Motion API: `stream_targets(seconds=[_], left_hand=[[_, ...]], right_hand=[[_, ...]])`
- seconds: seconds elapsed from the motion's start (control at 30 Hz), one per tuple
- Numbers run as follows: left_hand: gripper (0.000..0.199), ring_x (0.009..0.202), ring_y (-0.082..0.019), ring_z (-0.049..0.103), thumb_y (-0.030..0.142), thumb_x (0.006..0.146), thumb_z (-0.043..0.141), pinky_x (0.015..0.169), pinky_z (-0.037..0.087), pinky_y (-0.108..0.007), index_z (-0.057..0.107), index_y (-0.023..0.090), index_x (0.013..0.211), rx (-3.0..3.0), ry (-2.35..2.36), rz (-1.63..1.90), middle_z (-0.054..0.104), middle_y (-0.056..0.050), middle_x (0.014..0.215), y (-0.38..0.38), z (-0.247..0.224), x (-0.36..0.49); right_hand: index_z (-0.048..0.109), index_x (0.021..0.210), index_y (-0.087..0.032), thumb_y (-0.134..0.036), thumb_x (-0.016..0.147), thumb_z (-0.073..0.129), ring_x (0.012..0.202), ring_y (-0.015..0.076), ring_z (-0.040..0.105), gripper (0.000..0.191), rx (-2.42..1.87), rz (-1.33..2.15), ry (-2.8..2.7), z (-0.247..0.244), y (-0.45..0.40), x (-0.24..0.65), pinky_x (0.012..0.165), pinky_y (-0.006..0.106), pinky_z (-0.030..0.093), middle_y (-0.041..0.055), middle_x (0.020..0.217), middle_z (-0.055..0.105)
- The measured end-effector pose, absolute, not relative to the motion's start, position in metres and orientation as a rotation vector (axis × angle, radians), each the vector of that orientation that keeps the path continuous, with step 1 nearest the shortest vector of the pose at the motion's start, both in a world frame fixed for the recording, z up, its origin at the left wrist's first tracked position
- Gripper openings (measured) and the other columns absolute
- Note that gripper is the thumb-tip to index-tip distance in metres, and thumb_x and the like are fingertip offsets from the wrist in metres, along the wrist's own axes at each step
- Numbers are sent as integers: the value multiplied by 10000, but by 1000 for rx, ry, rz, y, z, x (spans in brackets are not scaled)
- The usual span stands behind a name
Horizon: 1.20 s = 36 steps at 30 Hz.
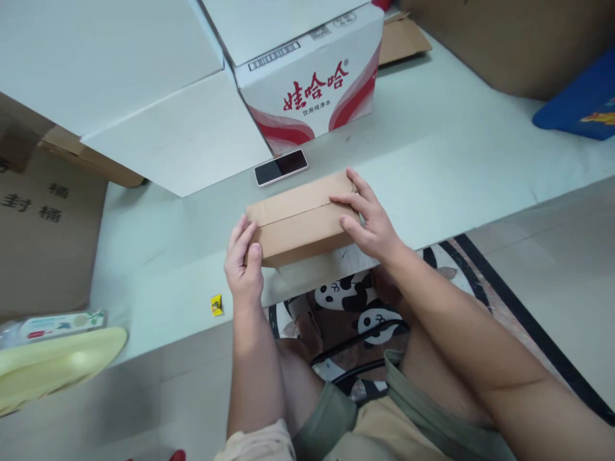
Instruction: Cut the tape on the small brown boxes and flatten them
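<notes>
A small brown cardboard box [302,221] with a seam along its top is between my two hands, close to the front edge of the pale table. My left hand [244,259] grips its left end, thumb toward me and fingers round the far side. At the right end, my right hand [368,221] holds the box with fingers over the top and the end. The palms and the underside of the box are hidden. Just behind the box lies a phone [281,168] with a dark screen and a light rim.
Behind the phone stands a white and red carton [312,89], with a large white box [182,128] to its left. A yellow wrapped packet [216,305] lies near the front edge. At the left are a pale yellow tray [72,358] and a big cardboard box [48,243]; a blue object [576,105] is at right.
</notes>
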<state>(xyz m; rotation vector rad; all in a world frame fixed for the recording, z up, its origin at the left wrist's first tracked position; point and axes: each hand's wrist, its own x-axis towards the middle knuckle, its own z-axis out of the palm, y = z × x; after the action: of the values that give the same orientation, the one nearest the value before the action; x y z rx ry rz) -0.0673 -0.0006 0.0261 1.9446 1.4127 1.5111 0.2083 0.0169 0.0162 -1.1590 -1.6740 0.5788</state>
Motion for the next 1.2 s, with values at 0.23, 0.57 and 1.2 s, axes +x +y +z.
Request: stream_targets(seconds=[0.23,0.57,1.2], left_hand=[[282,1245,-225,661,328,947,594,1130,494,-426,780,210,1123,1979,1499,1601,742,-84,1244,3,26,-60],[361,1251,-252,652,324,795,558,1102,504,-421,738,156,1059,1125,1578,1903,719,-113,1270,16,9,-92],[567,848,-247,740,632,764,723,589,602,-321,688,177,1101,713,1328,1056,766,-109,1063,-14,-9,-53]], right_hand=[[652,1248,-244,-603,911,535,1566,315,288,506,-1125,737,-1635,25,19,209,1270,552,272,95,1679,302],[424,1520,-239,-653,953,377,1494,294,426,704,-1188,1241,-1397,8,15,196,1270,553,282,100,1605,446],[525,1444,-247,-449,962,505,1464,269,461,523,-921,545,-1687,22,-10,178,1212,499,414,134,1560,475]])
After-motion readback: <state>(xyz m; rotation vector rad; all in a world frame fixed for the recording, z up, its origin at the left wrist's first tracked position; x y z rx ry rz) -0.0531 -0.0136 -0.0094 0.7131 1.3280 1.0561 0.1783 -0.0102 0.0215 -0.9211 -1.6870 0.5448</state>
